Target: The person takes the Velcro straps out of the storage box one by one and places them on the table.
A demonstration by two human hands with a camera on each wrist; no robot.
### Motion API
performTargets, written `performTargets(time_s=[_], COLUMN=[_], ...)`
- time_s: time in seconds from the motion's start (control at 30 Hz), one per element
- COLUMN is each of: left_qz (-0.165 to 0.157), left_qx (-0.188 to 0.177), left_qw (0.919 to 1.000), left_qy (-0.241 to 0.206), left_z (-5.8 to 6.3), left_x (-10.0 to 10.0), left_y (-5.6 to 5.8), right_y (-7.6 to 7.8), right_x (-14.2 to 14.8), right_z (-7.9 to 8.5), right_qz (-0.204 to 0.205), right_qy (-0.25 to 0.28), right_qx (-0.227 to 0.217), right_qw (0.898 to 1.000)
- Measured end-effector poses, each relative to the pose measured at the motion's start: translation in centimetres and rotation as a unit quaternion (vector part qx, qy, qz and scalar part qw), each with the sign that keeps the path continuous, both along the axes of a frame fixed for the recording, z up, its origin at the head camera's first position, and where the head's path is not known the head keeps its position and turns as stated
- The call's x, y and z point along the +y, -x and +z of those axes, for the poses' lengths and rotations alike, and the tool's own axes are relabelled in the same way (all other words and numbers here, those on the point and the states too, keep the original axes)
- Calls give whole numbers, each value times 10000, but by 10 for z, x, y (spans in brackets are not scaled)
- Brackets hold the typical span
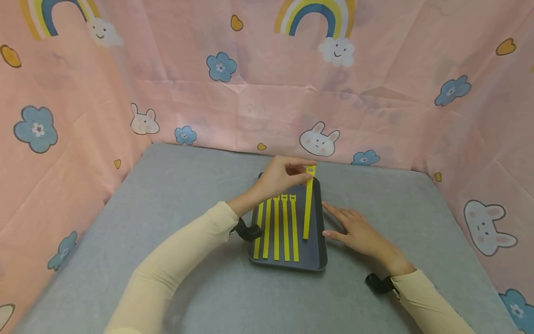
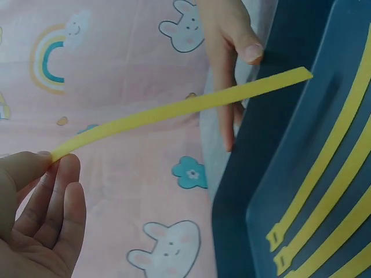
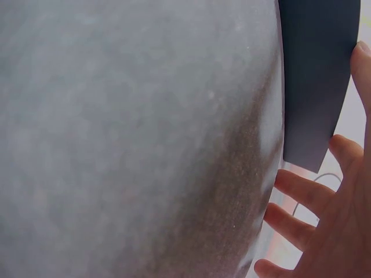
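Note:
My left hand (image 1: 278, 178) pinches the slotted head of a yellow cable strap (image 1: 308, 206) between thumb and fingertips. The strap hangs over the right part of a dark grey tray (image 1: 311, 257); in the left wrist view it bows slightly, its free end over the tray. Several matching yellow straps (image 1: 285, 227) lie side by side in the tray's left part, heads at the far end. My right hand (image 1: 356, 232) has its fingers spread, with thumb and fingertips against the tray's right side (image 3: 319, 81).
The tray stands on a grey cloth-covered table (image 1: 200, 185). Pink patterned fabric (image 1: 258, 102) encloses the table at the back and both sides. A black wrist mount (image 1: 247, 230) on the left arm overlaps the tray's left edge.

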State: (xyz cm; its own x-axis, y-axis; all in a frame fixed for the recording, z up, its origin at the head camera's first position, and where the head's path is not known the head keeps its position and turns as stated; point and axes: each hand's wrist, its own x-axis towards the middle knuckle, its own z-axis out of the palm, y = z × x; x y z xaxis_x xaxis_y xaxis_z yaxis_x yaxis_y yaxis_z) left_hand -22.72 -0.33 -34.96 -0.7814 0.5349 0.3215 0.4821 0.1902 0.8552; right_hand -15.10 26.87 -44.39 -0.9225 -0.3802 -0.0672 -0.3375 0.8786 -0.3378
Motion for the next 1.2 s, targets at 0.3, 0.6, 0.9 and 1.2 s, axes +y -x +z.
performTargets(time_s=[0.3, 0.6, 0.9, 1.2], left_qz=[-63, 14, 335, 644], left_qx=[-15, -365, -328, -284], left_qw=[9994, 9984, 9978, 9963], left_qy=[-354, -432, -475, -484], left_z=[22, 35, 49, 48], left_x=[-22, -57, -93, -125], left_y=[-8, -13, -19, -17], right_y=[-1, -1, -2, -2], right_x=[0, 1, 0, 0], right_z=[0, -1, -2, -2], right_qz=[-41, 14, 26, -38], right_qy=[-36, -78, -16, 32], right_qx=[20, 153, 232, 160], right_qw=[10000, 9999, 9997, 9999])
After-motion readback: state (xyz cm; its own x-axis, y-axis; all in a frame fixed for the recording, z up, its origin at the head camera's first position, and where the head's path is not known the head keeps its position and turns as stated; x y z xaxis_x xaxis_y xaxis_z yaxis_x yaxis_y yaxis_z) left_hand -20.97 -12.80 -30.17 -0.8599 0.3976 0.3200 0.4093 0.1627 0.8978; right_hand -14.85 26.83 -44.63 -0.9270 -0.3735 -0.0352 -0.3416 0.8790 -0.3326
